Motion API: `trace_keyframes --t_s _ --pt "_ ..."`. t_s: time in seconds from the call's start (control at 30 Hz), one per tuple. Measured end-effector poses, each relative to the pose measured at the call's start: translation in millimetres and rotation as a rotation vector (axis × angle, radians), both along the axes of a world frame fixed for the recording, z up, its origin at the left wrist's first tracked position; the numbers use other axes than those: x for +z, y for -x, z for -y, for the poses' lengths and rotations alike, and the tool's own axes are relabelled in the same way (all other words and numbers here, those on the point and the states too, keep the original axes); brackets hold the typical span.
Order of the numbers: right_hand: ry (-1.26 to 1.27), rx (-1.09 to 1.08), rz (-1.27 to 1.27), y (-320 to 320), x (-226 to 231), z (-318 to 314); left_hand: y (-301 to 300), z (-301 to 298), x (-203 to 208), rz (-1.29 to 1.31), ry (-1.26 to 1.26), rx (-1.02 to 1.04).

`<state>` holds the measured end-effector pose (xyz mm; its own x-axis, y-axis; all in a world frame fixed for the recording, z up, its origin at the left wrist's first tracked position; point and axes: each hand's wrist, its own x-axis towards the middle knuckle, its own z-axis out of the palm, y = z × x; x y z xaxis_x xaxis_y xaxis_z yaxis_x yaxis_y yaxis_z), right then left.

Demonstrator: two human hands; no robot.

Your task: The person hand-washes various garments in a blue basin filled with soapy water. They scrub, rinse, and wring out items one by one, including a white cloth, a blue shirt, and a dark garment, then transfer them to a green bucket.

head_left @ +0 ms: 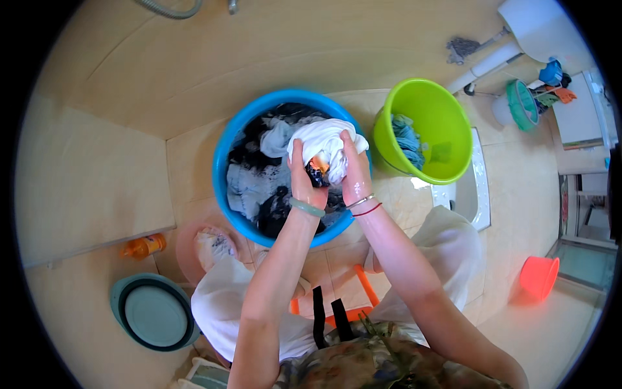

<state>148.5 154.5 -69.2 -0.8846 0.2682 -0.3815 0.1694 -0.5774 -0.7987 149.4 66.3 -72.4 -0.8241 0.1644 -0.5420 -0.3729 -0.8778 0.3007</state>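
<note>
The white garment is bunched up between both hands just above the blue basin, at the basin's right side, with a patch of orange and dark print showing in the fold between the palms. The left hand is closed around the cloth from the left, a pale green bangle on its wrist; the right hand is clamped on the cloth from the right, pressing it toward the other, with a thin silver bangle and a red cord at the wrist. Both hands look wet. Beneath them the blue basin holds a heap of soaked laundry in grey, white and black. Just to the right, nearly touching the basin, stands a lime-green bucket with a blue cloth lying inside. On the tiled floor, an orange bottle lies to the left, a grey-green collapsed tub sits lower left, and a small orange-red bucket stands well apart at the right.
</note>
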Motion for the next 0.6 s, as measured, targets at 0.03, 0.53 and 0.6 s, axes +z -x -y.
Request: trace_keyframes --t_s 0.03,0.53,0.6 --pt "-0.034 -0.036 0.008 1.2 4.2 -10.4 0.1 -10.0 2.8 -0.093 0.004 0.004" --pt "0.240 -0.393 0.127 21.4 -46.8 -250.6 48.5 -215.0 17.2 -0.088 0.020 -0.297" --pt "0.260 -0.517 0.204 26.4 -58.0 -252.0 53.2 -218.2 19.6 -0.147 0.031 -0.315"
